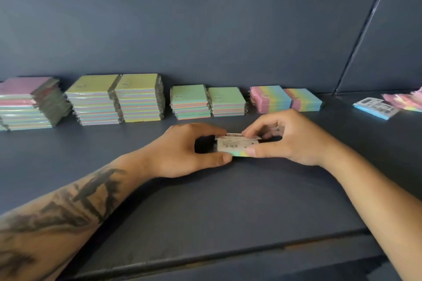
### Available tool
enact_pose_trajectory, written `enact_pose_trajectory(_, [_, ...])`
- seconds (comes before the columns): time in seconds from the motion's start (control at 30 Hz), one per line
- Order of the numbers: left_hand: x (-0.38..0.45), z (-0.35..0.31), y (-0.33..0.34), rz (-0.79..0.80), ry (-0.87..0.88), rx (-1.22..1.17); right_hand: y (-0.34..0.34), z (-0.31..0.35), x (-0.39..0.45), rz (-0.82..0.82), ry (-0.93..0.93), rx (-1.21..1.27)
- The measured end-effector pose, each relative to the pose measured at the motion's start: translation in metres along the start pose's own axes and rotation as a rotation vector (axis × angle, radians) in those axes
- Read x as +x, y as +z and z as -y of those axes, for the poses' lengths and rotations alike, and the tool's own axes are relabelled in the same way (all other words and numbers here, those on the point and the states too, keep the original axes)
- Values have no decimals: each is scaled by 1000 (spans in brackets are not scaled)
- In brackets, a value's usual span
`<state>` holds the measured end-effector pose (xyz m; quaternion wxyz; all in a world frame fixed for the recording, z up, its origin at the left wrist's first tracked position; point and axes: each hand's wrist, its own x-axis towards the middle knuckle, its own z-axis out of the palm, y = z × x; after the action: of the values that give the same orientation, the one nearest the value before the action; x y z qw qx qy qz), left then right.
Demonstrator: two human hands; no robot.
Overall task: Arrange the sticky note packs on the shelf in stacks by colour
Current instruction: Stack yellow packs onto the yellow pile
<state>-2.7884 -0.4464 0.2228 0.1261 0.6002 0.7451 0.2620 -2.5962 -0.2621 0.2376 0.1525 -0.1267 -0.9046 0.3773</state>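
Observation:
Both hands hold one small sticky note pack point(237, 145) with a white printed label, just above the dark shelf point(205, 201) at its middle. My left hand point(187, 150) pinches its left end between thumb and forefinger. My right hand point(280, 137) pinches its right end the same way. Along the back wall stand sorted stacks: a pink-topped stack point(29, 102) at far left, two tall yellow-green stacks point(116, 98), two lower green stacks point(207, 101), and two low pink-to-blue rainbow stacks point(285, 99).
A blue pack point(375, 108) lies label-up at the right of the shelf, with loose pink and rainbow packs point(404, 100) behind it at the frame edge. The shelf's front edge point(205, 260) runs below my forearms. A dark back panel rises behind the stacks.

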Motion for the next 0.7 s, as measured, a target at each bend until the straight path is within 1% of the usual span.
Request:
enact_pose_trajectory(0.07, [0,1,0,-11,8,-32,1,3,-2,-46,-10,58])
enact_pose_trajectory(0.17, [1,3,0,-39,55,-60,5,4,0,-163,-30,46])
enact_pose_trajectory(0.27, [3,6,4,-140,80,-135,12,7,3,-268,-53,51])
enact_pose_trajectory(0.33, [3,3,4,-186,65,-223,16,9,6,-297,-56,89])
enact_pose_trajectory(0.43, [2,-3,-1,-257,-6,-435,17,11,7,-255,-35,214])
enact_pose_trajectory(0.47, [2,-5,-2,-280,-22,-512,17,11,7,-226,-13,302])
enact_pose_trajectory(0.53, [3,-7,-1,-314,-44,-669,20,14,6,-148,44,555])
enact_pose_trajectory(0.6, [4,-10,0,-303,-66,-826,23,18,5,-80,88,720])
enact_pose_trajectory(0.63, [4,-11,0,-281,-71,-863,24,18,5,-58,117,762])
enact_pose_trajectory(0.7, [5,-11,2,-248,-67,-818,23,15,7,-32,148,800])
